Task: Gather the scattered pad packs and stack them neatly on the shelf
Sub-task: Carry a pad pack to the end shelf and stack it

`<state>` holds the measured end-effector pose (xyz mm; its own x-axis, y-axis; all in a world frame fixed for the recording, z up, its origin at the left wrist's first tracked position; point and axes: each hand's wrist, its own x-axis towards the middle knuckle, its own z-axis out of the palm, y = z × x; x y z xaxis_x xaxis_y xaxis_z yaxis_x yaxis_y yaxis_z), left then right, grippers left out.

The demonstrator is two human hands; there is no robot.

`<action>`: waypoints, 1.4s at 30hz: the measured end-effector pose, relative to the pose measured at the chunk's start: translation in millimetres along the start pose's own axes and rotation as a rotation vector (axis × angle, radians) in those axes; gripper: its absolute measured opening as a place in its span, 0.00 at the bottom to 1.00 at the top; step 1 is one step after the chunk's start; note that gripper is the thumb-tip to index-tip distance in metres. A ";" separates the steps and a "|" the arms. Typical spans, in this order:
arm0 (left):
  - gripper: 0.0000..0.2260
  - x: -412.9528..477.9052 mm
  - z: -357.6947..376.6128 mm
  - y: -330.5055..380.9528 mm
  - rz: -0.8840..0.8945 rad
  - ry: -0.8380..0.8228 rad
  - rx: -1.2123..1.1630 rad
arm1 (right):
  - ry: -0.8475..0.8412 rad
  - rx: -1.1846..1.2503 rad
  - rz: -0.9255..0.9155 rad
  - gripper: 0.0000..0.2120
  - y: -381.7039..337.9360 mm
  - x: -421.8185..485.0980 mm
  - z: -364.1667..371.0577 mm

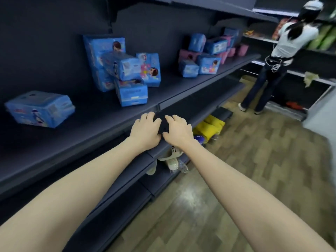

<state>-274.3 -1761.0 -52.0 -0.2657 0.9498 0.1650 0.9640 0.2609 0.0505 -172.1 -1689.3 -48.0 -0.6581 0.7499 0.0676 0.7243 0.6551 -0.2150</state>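
Blue pad packs lie scattered on the dark shelf (pixel 87 124). One flat blue pack (pixel 40 108) rests alone at the left. A loose pile of blue packs (pixel 123 70) stands in the middle, some upright, some tilted. Further right is a jumble of blue and pink packs (pixel 205 55). My left hand (pixel 145 131) and my right hand (pixel 179 131) rest side by side near the shelf's front edge, fingers spread, holding nothing. Neither hand touches a pack.
Lower shelves hold yellow packages (pixel 209 127) and beige items (pixel 171 159). A person (pixel 283 57) in a white top stands at the far right, facing another shelf unit. A wooden floor (pixel 254 170) runs along the aisle on the right.
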 end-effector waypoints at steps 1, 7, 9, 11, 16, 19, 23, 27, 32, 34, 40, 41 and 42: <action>0.21 6.8 5.3 11.5 0.031 -0.005 -0.001 | 0.008 0.009 0.028 0.28 13.3 -2.3 0.0; 0.21 44.8 35.2 77.9 0.239 -0.040 0.043 | 0.015 0.042 0.217 0.26 88.5 -18.8 0.6; 0.20 57.6 42.2 98.9 0.293 -0.046 0.039 | 0.013 0.047 0.291 0.26 113.4 -24.6 0.3; 0.19 71.6 49.1 119.9 0.337 -0.056 0.034 | 0.015 0.049 0.354 0.24 138.1 -29.2 -1.0; 0.19 110.3 67.8 167.6 0.437 -0.096 0.007 | 0.010 0.051 0.495 0.24 197.1 -30.7 -5.4; 0.20 140.3 79.7 191.4 0.493 -0.109 0.022 | 0.016 0.053 0.571 0.25 230.4 -22.0 -6.3; 0.19 191.0 89.4 223.4 0.552 -0.111 0.020 | 0.009 0.054 0.656 0.27 272.5 -2.2 -11.4; 0.20 247.4 98.8 256.3 0.627 -0.103 0.057 | 0.005 0.037 0.712 0.26 317.9 25.8 -25.0; 0.19 310.6 109.4 295.8 0.702 -0.077 0.043 | 0.027 0.025 0.770 0.26 372.0 60.8 -43.4; 0.20 331.5 113.8 310.4 0.721 -0.079 0.051 | 0.034 0.026 0.791 0.26 389.7 72.1 -47.4; 0.21 371.1 127.4 346.0 0.776 -0.122 0.037 | 0.058 0.052 0.867 0.25 432.5 87.8 -56.1; 0.21 375.9 130.3 351.3 0.783 -0.131 0.035 | 0.058 0.061 0.883 0.25 438.8 89.0 -57.3; 0.21 380.8 133.2 356.3 0.790 -0.139 0.029 | 0.058 0.068 0.897 0.25 445.0 90.1 -58.3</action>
<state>-31.3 -1283.4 -102.4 0.4969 0.8677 0.0173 0.8669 -0.4953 -0.0563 102.9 -1324.9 -80.8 0.1615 0.9812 -0.1053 0.9457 -0.1844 -0.2678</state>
